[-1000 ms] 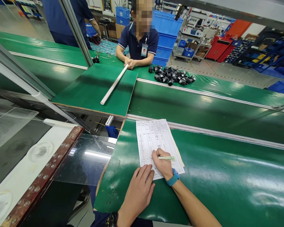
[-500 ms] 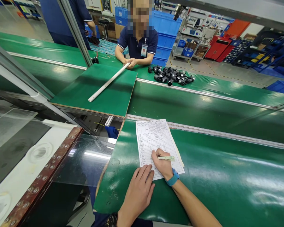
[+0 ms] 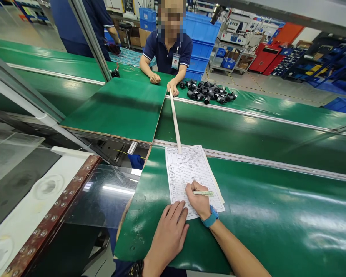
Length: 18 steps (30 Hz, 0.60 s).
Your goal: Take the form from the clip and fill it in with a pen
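A printed form (image 3: pixel 187 165), a sheet with a table of rows, lies on the green work surface in front of me. My right hand (image 3: pixel 198 200) is closed around a pale green pen (image 3: pixel 203 193) and rests on the lower part of the form; the pen's tip is hidden by the fingers. To its left, my left hand (image 3: pixel 170 231) lies flat, fingertips on the form's lower left edge and the palm on the green surface. The far end of a white tube (image 3: pixel 175 121) is in a co-worker's hand (image 3: pixel 173 87), and its near end reaches the form's top edge.
A co-worker (image 3: pixel 168 46) sits across the line, and another person (image 3: pixel 80 30) stands at the far left. Several black parts (image 3: pixel 210 92) lie heaped on the far green strip. A metal post (image 3: pixel 89 38) and a clear plastic sheet (image 3: pixel 103 196) are to my left.
The co-worker has swung the white tube from the left green board over to the form's top edge and now holds it in one hand. My right hand has shifted very slightly right.
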Tool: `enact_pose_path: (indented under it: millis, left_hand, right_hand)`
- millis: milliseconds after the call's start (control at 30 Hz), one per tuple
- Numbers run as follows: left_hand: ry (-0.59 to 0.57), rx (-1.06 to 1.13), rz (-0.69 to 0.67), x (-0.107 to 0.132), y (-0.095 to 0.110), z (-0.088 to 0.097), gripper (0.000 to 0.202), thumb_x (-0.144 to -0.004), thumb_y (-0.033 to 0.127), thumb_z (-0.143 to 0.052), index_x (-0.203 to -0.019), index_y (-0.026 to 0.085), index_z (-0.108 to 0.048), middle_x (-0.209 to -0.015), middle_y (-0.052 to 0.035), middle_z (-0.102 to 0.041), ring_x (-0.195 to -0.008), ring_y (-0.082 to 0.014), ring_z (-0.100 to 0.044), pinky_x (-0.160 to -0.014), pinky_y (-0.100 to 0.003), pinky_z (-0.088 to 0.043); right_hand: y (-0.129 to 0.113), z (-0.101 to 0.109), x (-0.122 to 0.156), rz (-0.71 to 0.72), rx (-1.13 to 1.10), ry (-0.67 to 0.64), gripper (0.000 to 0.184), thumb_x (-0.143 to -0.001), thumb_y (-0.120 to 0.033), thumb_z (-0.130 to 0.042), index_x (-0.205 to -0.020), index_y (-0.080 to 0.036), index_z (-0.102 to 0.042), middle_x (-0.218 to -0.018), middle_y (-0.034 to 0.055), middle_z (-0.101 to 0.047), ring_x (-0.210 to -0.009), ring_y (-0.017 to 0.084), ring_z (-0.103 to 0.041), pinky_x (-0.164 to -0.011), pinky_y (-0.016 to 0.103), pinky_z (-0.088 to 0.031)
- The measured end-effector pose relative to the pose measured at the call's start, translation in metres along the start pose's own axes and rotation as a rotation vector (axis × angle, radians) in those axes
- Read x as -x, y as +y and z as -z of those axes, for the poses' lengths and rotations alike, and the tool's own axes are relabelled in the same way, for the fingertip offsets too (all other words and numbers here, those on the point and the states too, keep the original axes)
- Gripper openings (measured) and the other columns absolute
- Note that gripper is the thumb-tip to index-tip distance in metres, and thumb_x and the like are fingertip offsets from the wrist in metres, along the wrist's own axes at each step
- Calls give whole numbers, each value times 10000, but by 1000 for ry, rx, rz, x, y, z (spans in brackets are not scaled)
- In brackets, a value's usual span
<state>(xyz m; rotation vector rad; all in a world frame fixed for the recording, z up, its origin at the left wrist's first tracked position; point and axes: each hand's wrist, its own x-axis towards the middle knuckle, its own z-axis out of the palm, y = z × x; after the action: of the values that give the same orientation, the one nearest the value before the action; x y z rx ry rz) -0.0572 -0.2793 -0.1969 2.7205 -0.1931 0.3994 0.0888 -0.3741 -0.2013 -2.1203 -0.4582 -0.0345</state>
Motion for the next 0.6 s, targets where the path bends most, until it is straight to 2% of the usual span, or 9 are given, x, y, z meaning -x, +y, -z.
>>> enact_pose_path:
  millis: [167, 400, 600]
  left_hand:
    - [-29, -13, -10, 1, 0, 1, 368, -1003, 192, -478, -1353, 102, -549, -1446, -155, -562, -1316, -322, -500, -1079, -500, -439]
    - [18, -3, 18, 1, 0, -1, 357, -1023, 223, -464, -1352, 135, -569, -1443, -107, -576, -1320, -297, -494, -1101, -467, -407]
    - [18, -9, 0, 1, -1, -1, 353, -1022, 215, -459, -1342, 122, -576, -1437, -118, -579, -1313, -297, -499, -1093, -464, -408]
  right_hand:
    - [3, 0, 0, 8, 3, 3, 462, -927, -377, -485, -563, -211, -254, -491, -57, -274, -485, 85, -265, -510, 275, -265]
    - [4, 0, 0, -17, -2, 21, 459, -932, -387, -489, -560, -210, -284, -491, -52, -314, -486, 86, -299, -513, 271, -279]
    - [5, 0, 0, 1, -22, 13, 460, -923, -360, -497, -560, -210, -258, -487, -60, -281, -482, 79, -270, -501, 268, -264]
